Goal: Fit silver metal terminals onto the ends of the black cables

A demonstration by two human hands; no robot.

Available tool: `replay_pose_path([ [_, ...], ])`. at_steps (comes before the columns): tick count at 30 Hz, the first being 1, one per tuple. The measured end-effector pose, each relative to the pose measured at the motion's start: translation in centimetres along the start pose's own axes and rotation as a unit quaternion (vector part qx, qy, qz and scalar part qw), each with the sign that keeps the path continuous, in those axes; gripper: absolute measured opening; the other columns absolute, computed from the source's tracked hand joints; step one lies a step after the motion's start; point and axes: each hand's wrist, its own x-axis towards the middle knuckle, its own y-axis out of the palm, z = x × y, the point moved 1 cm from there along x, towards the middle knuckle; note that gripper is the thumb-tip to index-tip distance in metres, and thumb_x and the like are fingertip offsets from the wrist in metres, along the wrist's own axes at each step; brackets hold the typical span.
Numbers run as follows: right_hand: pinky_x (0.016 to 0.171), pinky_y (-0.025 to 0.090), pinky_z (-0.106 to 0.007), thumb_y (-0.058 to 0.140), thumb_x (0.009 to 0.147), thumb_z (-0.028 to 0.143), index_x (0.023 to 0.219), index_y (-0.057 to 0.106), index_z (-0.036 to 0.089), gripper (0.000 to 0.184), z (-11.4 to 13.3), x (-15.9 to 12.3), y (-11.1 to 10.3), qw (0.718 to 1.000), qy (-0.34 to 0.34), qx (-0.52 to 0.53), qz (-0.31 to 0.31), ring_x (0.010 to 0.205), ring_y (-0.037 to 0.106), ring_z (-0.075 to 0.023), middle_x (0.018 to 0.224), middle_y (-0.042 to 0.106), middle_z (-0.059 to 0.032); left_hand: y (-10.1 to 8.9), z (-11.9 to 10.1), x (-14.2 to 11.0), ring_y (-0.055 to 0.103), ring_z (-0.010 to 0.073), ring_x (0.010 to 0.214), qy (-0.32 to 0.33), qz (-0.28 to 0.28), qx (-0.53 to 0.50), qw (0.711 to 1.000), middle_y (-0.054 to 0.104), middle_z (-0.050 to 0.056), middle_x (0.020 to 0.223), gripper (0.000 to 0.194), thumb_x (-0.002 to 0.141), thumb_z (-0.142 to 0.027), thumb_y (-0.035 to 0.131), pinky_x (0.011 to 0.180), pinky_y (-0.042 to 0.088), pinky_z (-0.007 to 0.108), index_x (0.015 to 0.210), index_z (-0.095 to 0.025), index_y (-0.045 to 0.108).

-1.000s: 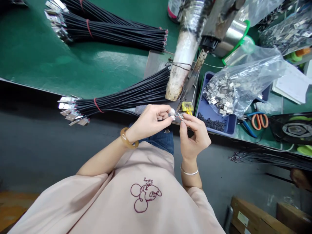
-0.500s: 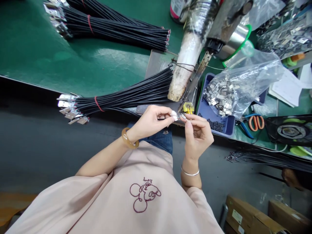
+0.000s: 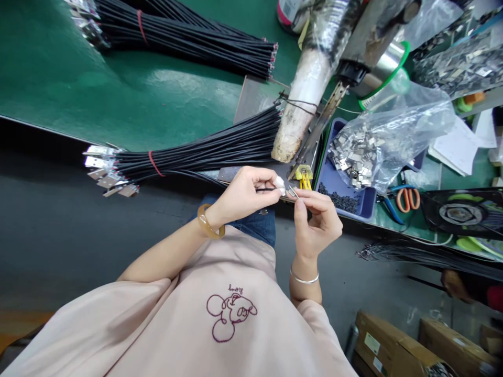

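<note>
My left hand (image 3: 253,192) is closed in a pinch on the end of a black cable (image 3: 265,189), with white wrapping on its fingertips. Close by on the right, my right hand (image 3: 316,217) pinches a small metal connector shell (image 3: 292,192). The shell is at the cable's end; whether the two touch I cannot tell. Behind my hands lies a bundle of black cables (image 3: 212,149), tied with a red band, metal plugs at its left end. A yellow piece (image 3: 304,175) stands just beyond my right fingers.
A soldering iron (image 3: 322,123) and a white wrapped rod (image 3: 298,104) slant down above my hands. A blue tray (image 3: 367,204) holds metal shells (image 3: 356,157) in a plastic bag and small black parts. Pliers (image 3: 401,201) lie right of it. Another cable bundle (image 3: 188,39) is at the back.
The cable in my left hand shows more plainly now. My right hand has shifted slightly left and the metal shell sits at a different angle. The whole view has moved a little.
</note>
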Motion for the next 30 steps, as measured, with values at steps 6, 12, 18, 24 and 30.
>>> replay_pose_path([
  [6,0.075,0.066,-0.034,0.066,0.09,0.013,0.095,0.067,0.021,0.01,-0.7,-0.19,-0.02,0.999,0.013,-0.009,-0.044,0.086,0.077,-0.0172,0.096,0.076,-0.0021,-0.02,0.09,-0.08,0.054,0.006,0.059,0.0,0.004,0.004,1.0,0.063,-0.001,0.066,0.007,0.08,-0.017,0.068,0.057,0.044,0.016,0.076,-0.012,0.067],
  [12,0.081,0.067,-0.039,0.066,0.09,0.013,0.097,0.065,0.023,0.012,-0.57,-0.47,0.27,0.999,-0.01,0.001,-0.04,0.09,0.078,-0.0188,0.101,0.076,-0.0014,0.04,-0.25,-0.05,0.047,0.0043,0.055,-0.006,0.007,0.008,1.0,0.057,-0.002,0.063,0.008,0.081,-0.016,0.066,0.053,0.039,0.015,0.074,-0.012,0.064],
  [18,0.079,0.067,-0.036,0.065,0.091,0.016,0.098,0.064,0.022,0.009,-0.59,-0.6,0.72,0.999,0.024,0.028,-0.031,0.093,0.078,-0.0185,0.103,0.075,-0.0022,-0.08,-0.38,-0.14,0.048,0.0057,0.054,-0.003,0.029,0.031,0.999,0.056,-0.002,0.06,0.012,0.085,-0.02,0.063,0.052,0.039,0.017,0.078,-0.012,0.068],
  [24,0.077,0.067,-0.035,0.062,0.094,0.019,0.095,0.06,0.022,0.004,-0.14,0.14,0.91,0.998,0.029,0.027,-0.055,0.085,0.078,-0.0168,0.101,0.074,-0.003,0.12,-0.2,-0.02,0.055,0.0082,0.06,0.011,0.0,0.023,1.0,0.064,0.001,0.067,0.013,0.083,-0.023,0.066,0.059,0.045,0.019,0.076,-0.012,0.069],
  [30,0.079,0.068,-0.035,0.064,0.092,0.018,0.095,0.062,0.022,0.005,-0.18,0.09,0.97,0.997,0.029,0.049,-0.043,0.089,0.077,-0.0169,0.101,0.074,-0.0032,0.05,-0.19,0.04,0.06,0.01,0.065,0.004,0.005,0.015,1.0,0.068,0.003,0.072,0.012,0.083,-0.023,0.068,0.063,0.049,0.02,0.078,-0.012,0.071],
])
